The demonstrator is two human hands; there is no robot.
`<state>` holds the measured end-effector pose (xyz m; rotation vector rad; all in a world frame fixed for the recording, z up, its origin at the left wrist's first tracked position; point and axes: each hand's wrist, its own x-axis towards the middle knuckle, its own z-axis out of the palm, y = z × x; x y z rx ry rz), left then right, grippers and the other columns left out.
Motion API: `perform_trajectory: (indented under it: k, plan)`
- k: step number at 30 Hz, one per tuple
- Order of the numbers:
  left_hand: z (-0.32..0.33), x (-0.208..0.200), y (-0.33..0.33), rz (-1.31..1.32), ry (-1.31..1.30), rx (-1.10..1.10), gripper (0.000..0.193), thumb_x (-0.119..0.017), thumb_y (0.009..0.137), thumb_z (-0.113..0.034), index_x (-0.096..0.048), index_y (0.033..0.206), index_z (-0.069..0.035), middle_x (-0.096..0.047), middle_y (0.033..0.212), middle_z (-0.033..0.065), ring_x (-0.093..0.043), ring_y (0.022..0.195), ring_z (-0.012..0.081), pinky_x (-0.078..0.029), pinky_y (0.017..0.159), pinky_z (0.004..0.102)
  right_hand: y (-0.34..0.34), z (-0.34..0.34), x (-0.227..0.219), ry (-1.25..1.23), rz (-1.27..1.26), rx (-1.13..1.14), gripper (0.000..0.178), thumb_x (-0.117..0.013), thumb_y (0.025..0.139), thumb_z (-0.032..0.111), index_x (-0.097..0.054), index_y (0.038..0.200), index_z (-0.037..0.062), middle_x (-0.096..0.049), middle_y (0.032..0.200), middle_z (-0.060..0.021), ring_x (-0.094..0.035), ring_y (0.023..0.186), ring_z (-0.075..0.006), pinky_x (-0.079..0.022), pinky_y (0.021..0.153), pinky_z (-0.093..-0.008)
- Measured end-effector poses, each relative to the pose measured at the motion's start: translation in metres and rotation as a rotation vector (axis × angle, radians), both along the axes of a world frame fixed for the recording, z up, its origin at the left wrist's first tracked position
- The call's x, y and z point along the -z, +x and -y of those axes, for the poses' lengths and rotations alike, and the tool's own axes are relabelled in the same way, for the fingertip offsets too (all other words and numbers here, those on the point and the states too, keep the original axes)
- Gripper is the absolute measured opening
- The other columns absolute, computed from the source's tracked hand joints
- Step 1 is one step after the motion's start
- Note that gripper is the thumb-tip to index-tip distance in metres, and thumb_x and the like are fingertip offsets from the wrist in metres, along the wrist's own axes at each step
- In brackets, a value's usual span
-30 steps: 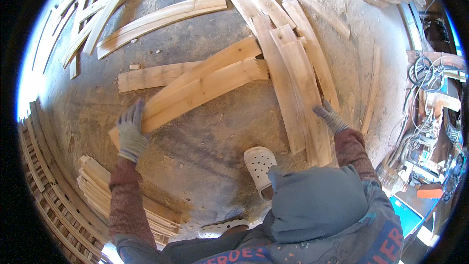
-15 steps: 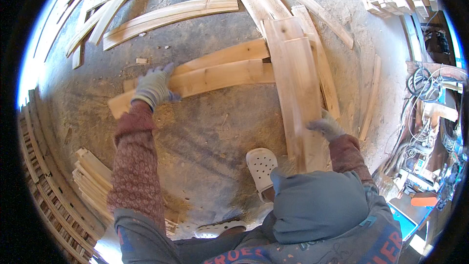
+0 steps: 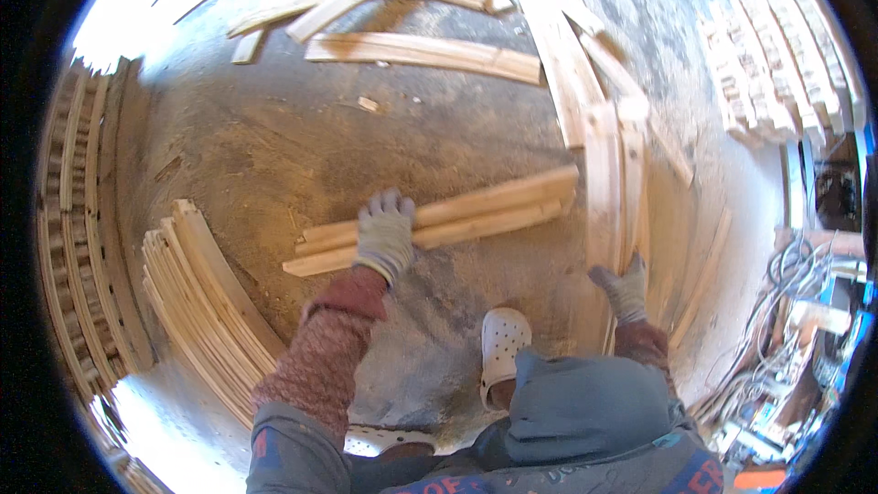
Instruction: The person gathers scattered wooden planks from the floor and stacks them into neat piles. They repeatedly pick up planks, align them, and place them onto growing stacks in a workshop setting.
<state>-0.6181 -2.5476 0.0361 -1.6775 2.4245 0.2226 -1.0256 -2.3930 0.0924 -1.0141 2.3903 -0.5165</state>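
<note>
My left hand (image 3: 386,236), in a pale knit glove, is closed over a pair of wooden boards (image 3: 494,210) lying side by side, slanting up to the right across the floor. Its fingers reach over their far edge. On the right, my gloved right hand (image 3: 624,289) grips the near part of some long boards (image 3: 602,183) that point away from me. Those boards are tipped partly onto their edges, and their near ends are blurred. The fingers' undersides are hidden.
A stack of narrow boards (image 3: 210,302) lies at the left, beside a slatted wooden pile (image 3: 87,247). Loose planks (image 3: 421,50) are scattered ahead. Stacked timber (image 3: 773,64) stands at the far right, above tangled cables (image 3: 777,302). My white clog (image 3: 505,343) is near the right-hand boards.
The view has swung left. My left hand has come nearer with its boards, which now sit apart from the right-hand ones. The right-hand boards have tilted from flat toward their edges.
</note>
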Motion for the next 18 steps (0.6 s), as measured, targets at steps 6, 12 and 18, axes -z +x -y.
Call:
perform_trajectory:
  k: [6,12,18]
  plan:
    - [-0.045,-0.005,0.001,-0.171,0.188,-0.044,0.043,-0.063,0.09,-0.021,-0.057,0.132,-0.014,-0.067,0.118,0.0111,-0.062,0.115,0.0288,-0.047,0.094,0.051,-0.024,-0.022,0.052,0.214,-0.28,-0.082,0.132,-0.093,0.061,0.032,-0.014,0.162,-0.0004,-0.035,0.159,-0.0301,-0.036,0.147,-0.0416,-0.031,0.123,-0.0434]
    - [-0.048,-0.081,0.084,-0.411,0.132,-0.201,0.039,-0.071,0.087,-0.025,-0.064,0.123,-0.012,-0.07,0.112,0.0119,-0.065,0.11,0.0349,-0.055,0.088,0.0512,-0.036,-0.025,0.075,-0.186,0.096,-0.191,0.125,-0.087,0.068,0.012,-0.008,0.165,0.0028,-0.022,0.169,-0.0182,-0.029,0.152,-0.0335,-0.028,0.125,-0.037]
    - [-0.12,-0.189,0.34,-0.471,-0.133,-0.728,0.058,-0.076,0.081,-0.041,-0.065,0.119,0.001,-0.072,0.104,0.0253,-0.071,0.101,0.04,-0.057,0.089,0.046,0.157,0.101,-0.052,-0.221,0.41,-0.644,0.11,-0.082,0.074,0.006,-0.019,0.164,0.0045,-0.03,0.164,-0.0191,-0.043,0.141,-0.0297,-0.052,0.103,-0.037]
